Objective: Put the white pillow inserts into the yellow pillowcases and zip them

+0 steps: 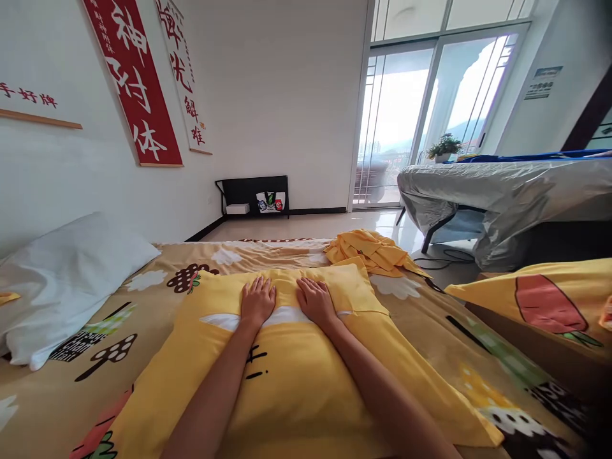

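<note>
A yellow pillowcase (296, 376) with "Hi" in black letters lies flat on the patterned bedsheet (157, 344) in front of me. Inside it is a white pillow (287, 314), a strip of which shows at the case's opening near the far end. My left hand (259, 299) rests palm down on the far flap, left of the middle, fingers stretched forward. To its right, my right hand (315, 299) lies flat on the same flap, its fingers pointing away from me. Neither hand grips the cloth.
A bare white pillow (71, 274) lies at the left. Beyond the pillowcase is a crumpled yellow cloth (368, 250). Another yellow cloth with an ice-pop print (549, 303) lies over a box at the right. A plastic-covered table (478, 182) stands behind it.
</note>
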Demonstrator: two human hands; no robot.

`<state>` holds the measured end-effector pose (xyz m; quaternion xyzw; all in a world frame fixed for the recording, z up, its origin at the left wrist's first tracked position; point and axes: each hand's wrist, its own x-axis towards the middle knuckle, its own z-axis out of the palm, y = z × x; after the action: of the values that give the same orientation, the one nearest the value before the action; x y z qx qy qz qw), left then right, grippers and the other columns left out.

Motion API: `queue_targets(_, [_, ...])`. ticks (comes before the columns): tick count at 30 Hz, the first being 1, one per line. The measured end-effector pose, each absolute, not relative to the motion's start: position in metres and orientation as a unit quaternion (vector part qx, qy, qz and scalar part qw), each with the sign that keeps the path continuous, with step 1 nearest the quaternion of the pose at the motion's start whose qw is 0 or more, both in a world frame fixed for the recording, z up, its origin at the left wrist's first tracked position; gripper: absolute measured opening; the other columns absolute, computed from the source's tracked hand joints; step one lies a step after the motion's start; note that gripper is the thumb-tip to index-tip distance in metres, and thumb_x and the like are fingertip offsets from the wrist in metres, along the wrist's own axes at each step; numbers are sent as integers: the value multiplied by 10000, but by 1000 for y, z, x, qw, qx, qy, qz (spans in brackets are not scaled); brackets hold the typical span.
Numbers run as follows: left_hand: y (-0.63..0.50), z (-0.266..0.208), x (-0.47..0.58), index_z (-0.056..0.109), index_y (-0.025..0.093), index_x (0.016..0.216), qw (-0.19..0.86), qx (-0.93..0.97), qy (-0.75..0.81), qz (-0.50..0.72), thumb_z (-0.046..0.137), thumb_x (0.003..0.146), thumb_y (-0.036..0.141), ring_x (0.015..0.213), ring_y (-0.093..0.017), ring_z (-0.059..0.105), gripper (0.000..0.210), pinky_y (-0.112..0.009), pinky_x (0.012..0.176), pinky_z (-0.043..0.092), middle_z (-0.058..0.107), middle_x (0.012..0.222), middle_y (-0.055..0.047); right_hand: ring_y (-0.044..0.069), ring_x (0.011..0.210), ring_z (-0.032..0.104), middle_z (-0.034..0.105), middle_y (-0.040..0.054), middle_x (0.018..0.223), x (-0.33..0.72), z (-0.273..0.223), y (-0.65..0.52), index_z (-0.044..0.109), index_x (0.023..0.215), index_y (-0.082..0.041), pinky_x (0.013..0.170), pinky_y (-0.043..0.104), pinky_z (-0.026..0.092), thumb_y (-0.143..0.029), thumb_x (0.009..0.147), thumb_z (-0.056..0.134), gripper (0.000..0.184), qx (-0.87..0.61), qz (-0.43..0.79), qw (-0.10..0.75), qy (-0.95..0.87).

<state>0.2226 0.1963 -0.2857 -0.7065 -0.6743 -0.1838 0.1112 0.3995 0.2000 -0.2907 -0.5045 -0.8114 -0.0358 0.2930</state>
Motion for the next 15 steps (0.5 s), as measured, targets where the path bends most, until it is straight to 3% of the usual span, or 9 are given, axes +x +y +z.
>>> queue_targets(3, [173,-268,215,550,162,1313,130,-711,-663,-195,287,959,350,1334,-253,415,480,-487,1119,261,495,1398,-140,181,1258,500,605,86,1298,419,-276,174,610,1209,-192,1061,356,337,-236,965,328,375,-462,-63,313,-827])
queue_targets(6, [139,-263,189,517,169,1345,147,-738,-626,-204,264,965,390,1354,-235,387,507,-454,1109,298,464,1430,-110,213,1332,417,537,95,1372,464,-281,143,569,1276,-179,1092,418,318,-233,960,345,392,-427,-96,325,-838])
queue_targets(9, [98,-286,145,399,258,1431,161,-754,-600,-215,282,950,434,1393,-219,322,526,-456,1116,300,364,1496,-39,241,1343,398,445,75,1444,530,-314,111,452,1396,-223,1066,472,368,-322,965,352,453,-460,-66,322,-825])
queue_targets(11, [72,-314,108,349,314,1452,168,-723,-629,-231,304,924,435,1396,-225,317,543,-490,1110,306,339,1506,-7,256,1310,443,466,55,1427,578,-341,89,463,1392,-255,1042,465,412,-427,939,370,493,-520,-2,327,-789])
queue_targets(13, [48,-342,66,286,360,1468,163,-694,-657,-244,340,883,429,1375,-228,356,592,-508,1081,353,360,1493,23,269,1151,596,625,34,1263,621,-362,70,603,1258,-294,926,415,516,-536,899,358,498,-598,103,320,-727])
queue_targets(15, [29,-363,25,392,445,1398,146,-672,-678,-259,393,805,450,1301,-227,464,593,-460,1019,444,532,1361,91,304,1022,663,721,42,1075,653,-370,56,736,986,-299,848,394,555,-639,815,380,521,-649,162,335,-663])
